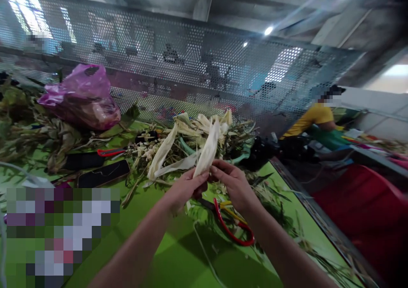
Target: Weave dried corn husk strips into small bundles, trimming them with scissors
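A pale dried corn husk stands upright above my fingers, its lower end gathered between both hands. My left hand pinches the base of the husk. Close against it, my right hand has thumb and fingers pressed together at the same base; fingertips partly hide each other. Just below the hands lie scissors with red handles, their blades partly covered. Behind the hands sits a heap of cream husks and dry plant scraps.
A pink plastic bag stands at the left back. A dark phone and a red-handled cutter lie on the green table. A perforated metal screen rises behind. At right, a person in a yellow shirt sits beyond a red chair.
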The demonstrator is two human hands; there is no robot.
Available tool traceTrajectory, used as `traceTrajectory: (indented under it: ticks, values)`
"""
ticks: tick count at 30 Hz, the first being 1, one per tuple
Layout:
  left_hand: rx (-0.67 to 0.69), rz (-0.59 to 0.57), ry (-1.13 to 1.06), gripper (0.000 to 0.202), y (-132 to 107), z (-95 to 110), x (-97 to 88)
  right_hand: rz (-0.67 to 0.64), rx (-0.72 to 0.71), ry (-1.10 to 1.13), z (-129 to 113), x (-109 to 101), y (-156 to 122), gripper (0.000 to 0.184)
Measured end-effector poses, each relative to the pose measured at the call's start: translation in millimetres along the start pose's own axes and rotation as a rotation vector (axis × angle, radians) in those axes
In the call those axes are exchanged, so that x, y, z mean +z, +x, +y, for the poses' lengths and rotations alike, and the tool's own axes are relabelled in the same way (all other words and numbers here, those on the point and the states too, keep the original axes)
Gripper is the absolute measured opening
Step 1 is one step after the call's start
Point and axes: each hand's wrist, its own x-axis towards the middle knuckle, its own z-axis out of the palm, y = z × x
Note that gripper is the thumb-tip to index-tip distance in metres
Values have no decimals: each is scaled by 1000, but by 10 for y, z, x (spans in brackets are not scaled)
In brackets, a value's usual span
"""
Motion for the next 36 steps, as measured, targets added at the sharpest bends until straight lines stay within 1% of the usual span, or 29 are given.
traceTrajectory:
  ticks: [3,5,9,11,15,19,24,28,32,36]
  values:
    - [-11,-33,42,42,-8,-23,13,7,-9,77,-7,-2,-6,13]
    - [9,-18,41,46,-1,-34,8,26,-17,74,-16,-9,-10,13]
    - [35,39,76,48,25,-65,-23,68,-30,30,-33,-6,-24,16]
    - [35,47,121,50,33,-81,-33,44,-31,14,-42,5,-35,16]
    - [5,28,157,60,16,-77,-8,-15,-32,0,-56,26,-56,16]
    - [-3,-9,217,61,-23,-46,30,-63,-19,39,-52,43,-64,19]
    - [31,-49,270,61,-50,-45,28,-11,7,129,-52,64,-50,21]
    - [42,-62,285,64,-61,-38,26,-59,66,177,-60,60,-47,21]
    - [3,-35,260,70,-62,-25,28,-56,54,201,-53,44,-55,19]
    - [-51,-33,218,75,-45,-31,21,-59,39,220,-58,50,-63,20]
